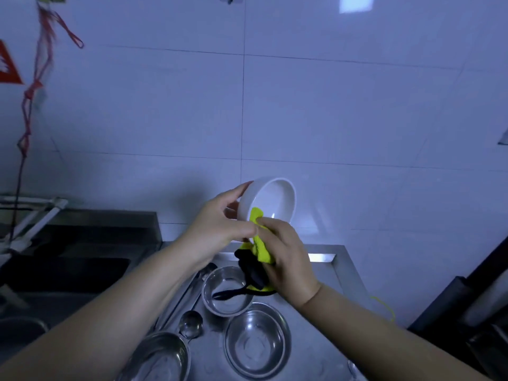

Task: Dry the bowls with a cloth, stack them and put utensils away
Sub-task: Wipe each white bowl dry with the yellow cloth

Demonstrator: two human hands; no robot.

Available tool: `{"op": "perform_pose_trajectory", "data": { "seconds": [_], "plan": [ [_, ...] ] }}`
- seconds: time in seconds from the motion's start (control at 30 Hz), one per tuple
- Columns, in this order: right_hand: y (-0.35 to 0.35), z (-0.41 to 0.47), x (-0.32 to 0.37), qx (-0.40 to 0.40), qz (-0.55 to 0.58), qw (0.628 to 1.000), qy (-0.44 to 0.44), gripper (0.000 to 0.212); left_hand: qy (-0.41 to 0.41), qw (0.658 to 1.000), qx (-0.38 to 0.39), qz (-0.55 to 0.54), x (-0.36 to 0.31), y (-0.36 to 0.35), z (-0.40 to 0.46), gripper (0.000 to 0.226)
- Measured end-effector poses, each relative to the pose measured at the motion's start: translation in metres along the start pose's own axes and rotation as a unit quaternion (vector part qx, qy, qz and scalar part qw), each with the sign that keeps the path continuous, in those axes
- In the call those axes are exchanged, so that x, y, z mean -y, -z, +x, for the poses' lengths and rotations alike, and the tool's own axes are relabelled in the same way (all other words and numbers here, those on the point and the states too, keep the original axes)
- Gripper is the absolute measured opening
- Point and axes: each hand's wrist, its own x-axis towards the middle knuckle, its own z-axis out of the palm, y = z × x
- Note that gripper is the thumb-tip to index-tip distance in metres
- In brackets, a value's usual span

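Now | left hand (217, 224): glossy round white bowl (270, 200) | right hand (286, 257): crumpled yellow-black cloth (259, 250)

- No text, label, brand or number can be read.
- The red triangular sign (8, 66) on the wall is too blurred to read.

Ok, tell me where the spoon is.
The spoon lies on the steel counter, lower centre-left of the head view, between two steel bowls.
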Motion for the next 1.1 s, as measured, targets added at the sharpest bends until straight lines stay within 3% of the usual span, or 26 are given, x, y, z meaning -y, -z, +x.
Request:
{"op": "perform_pose_trajectory", "data": {
  "seconds": [0.1, 0.17, 0.23, 0.37, 0.43, 0.5, 0.57, 0.63, 0.73, 0.8, 0.9, 0.97, 1.1],
  "plan": [
    [0.021, 0.003, -0.039, 0.079, -0.114, 0.962, 0.237, 0.044, 0.033, 0.996, 0.068, 0.049, -0.011, 0.01, -0.001, 0.071],
    [0.029, 0.006, -0.052, 0.091, -0.17, 0.934, 0.299, 0.038, 0.046, 0.991, 0.097, 0.076, -0.016, 0.012, -0.001, 0.066],
    [0.029, 0.005, -0.05, 0.068, -0.162, 0.951, 0.254, 0.039, 0.021, 0.996, 0.064, 0.053, -0.016, 0.009, -0.001, 0.059],
    [0.017, 0.0, -0.016, 0.001, -0.033, 0.999, 0.037, 0.056, -0.044, 0.998, -0.027, -0.031, 0.003, -0.015, -0.009, 0.074],
    [0.011, 0.0, 0.004, -0.022, 0.034, 0.997, -0.059, 0.062, -0.051, 0.995, -0.069, -0.057, 0.008, -0.026, -0.012, 0.071],
    [0.009, -0.003, 0.013, -0.021, 0.069, 0.994, -0.087, 0.066, -0.056, 0.993, -0.085, -0.051, 0.004, -0.028, -0.014, 0.064],
    [0.015, -0.004, 0.009, 0.004, 0.069, 0.997, -0.027, 0.06, -0.056, 0.996, -0.068, -0.013, -0.002, -0.022, -0.015, 0.062],
    [0.027, -0.001, -0.009, 0.053, 0.031, 0.993, 0.103, 0.049, -0.045, 0.998, -0.038, 0.036, -0.008, -0.014, -0.016, 0.063],
    [0.041, 0.01, -0.048, 0.124, -0.096, 0.935, 0.318, 0.034, -0.006, 0.995, 0.058, 0.08, -0.02, 0.001, -0.012, 0.064],
    [0.046, 0.018, -0.061, 0.133, -0.133, 0.917, 0.352, 0.033, 0.0, 0.995, 0.068, 0.075, -0.025, 0.004, -0.009, 0.064],
    [0.04, 0.02, -0.046, 0.081, -0.106, 0.962, 0.237, 0.034, -0.02, 0.999, -0.031, 0.005, -0.019, -0.004, -0.008, 0.065],
    [0.032, 0.018, -0.023, 0.053, -0.05, 0.989, 0.125, 0.039, -0.059, 0.996, -0.053, -0.035, -0.012, -0.014, -0.013, 0.056],
    [0.026, 0.015, 0.011, 0.035, 0.049, 0.998, -0.022, 0.052, -0.101, 0.991, -0.063, -0.063, -0.01, -0.019, -0.02, 0.049]
  ]
}}
